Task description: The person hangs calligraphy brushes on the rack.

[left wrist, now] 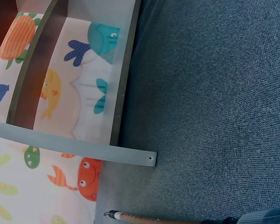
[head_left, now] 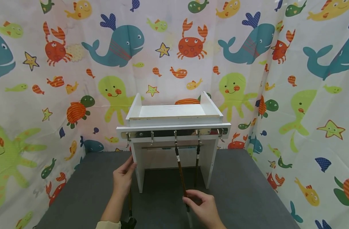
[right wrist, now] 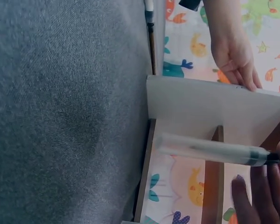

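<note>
My right hand [head_left: 201,203] pinches a brown-handled brush [head_left: 181,173] low on its handle, near the clear cap [right wrist: 210,148] over its tip. The top of this brush is at the middle hook [head_left: 175,136] of a white shelf unit [head_left: 174,121]. Beside it, a second brush [head_left: 197,159] hangs from the hook to the right. At the unit's left side panel [head_left: 138,168], my left hand [head_left: 123,178] touches the panel with its fingertips at the edge. A third brush [left wrist: 154,220] lies on the grey surface left of the unit, partly hidden by my left arm in the head view.
Further hooks along the metal strip [head_left: 160,133] hold nothing. Grey cloth [head_left: 234,184] covers the surface under the unit. A curtain [head_left: 163,73] printed with sea animals stands close behind and at both sides. A black object [head_left: 128,223] shows beside my left forearm.
</note>
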Action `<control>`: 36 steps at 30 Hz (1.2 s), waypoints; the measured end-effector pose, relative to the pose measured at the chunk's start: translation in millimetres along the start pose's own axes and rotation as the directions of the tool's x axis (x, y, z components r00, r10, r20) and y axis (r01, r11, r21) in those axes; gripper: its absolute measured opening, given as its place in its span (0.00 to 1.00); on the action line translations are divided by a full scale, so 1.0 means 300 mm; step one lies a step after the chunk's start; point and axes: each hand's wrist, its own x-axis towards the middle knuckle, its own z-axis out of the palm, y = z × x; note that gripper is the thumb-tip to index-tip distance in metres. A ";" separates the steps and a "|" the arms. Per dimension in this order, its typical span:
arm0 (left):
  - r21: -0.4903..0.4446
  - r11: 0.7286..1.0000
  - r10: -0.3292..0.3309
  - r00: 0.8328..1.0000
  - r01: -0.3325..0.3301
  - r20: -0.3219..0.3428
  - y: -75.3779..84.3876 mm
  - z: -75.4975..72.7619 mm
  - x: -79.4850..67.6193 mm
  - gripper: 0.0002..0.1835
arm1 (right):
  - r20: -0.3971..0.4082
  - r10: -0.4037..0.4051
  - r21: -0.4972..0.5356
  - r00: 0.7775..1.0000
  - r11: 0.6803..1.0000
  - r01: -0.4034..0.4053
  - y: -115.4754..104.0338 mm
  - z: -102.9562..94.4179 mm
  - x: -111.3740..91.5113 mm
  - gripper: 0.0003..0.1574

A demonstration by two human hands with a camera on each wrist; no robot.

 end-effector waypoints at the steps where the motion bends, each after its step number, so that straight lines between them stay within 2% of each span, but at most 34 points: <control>1: -0.002 1.000 0.004 1.000 -0.004 0.000 0.002 0.001 -0.001 0.24 | -0.005 -0.012 -0.020 1.000 1.000 0.012 0.007 0.003 0.004 0.12; 5: 0.007 1.000 0.005 1.000 -0.005 -0.002 0.008 0.003 -0.003 0.23 | -0.012 -0.054 -0.100 0.998 0.994 0.053 0.030 0.013 0.025 0.10; 8: 0.013 1.000 -0.011 1.000 0.011 -0.003 0.007 0.003 -0.005 0.23 | 0.019 -0.073 -0.163 0.997 0.984 0.075 0.042 0.014 0.035 0.11; 13: -0.003 1.000 -0.009 1.000 0.009 -0.005 0.009 0.005 -0.004 0.22 | 0.098 -0.038 -0.223 0.994 0.973 0.059 0.060 0.008 0.041 0.11; 16: -0.003 1.000 0.001 1.000 -0.001 -0.007 0.015 0.007 -0.003 0.22 | 0.096 -0.037 -0.214 0.995 0.975 0.057 0.066 0.001 0.040 0.09; 19: 0.000 1.000 0.000 1.000 0.000 -0.012 0.020 0.009 -0.003 0.21 | 0.059 -0.049 -0.189 0.997 0.980 0.060 0.057 -0.011 0.040 0.08; 22: 0.003 1.000 -0.012 1.000 0.012 -0.015 0.022 0.012 -0.002 0.21 | 0.041 -0.054 -0.151 0.998 0.987 0.059 0.028 -0.039 0.051 0.09; 25: 0.015 1.000 -0.021 1.000 0.021 -0.011 0.022 0.016 -0.001 0.21 | 0.055 -0.076 -0.111 0.996 0.990 0.082 -0.013 -0.084 0.071 0.11; 28: 0.031 0.999 -0.028 1.000 0.028 -0.013 0.021 0.018 -0.002 0.21 | 0.081 -0.137 -0.081 0.987 0.986 0.143 -0.053 -0.133 0.092 0.13; 32: 0.051 0.999 -0.007 1.000 0.009 -0.030 0.013 0.008 -0.002 0.21 | 0.095 -0.260 -0.052 0.961 0.963 0.266 -0.093 -0.184 0.109 0.13; 36: 0.080 0.997 0.020 0.999 -0.018 -0.031 0.008 0.004 0.001 0.20 | 0.021 -0.321 -0.049 0.947 0.946 0.321 -0.124 -0.236 0.122 0.13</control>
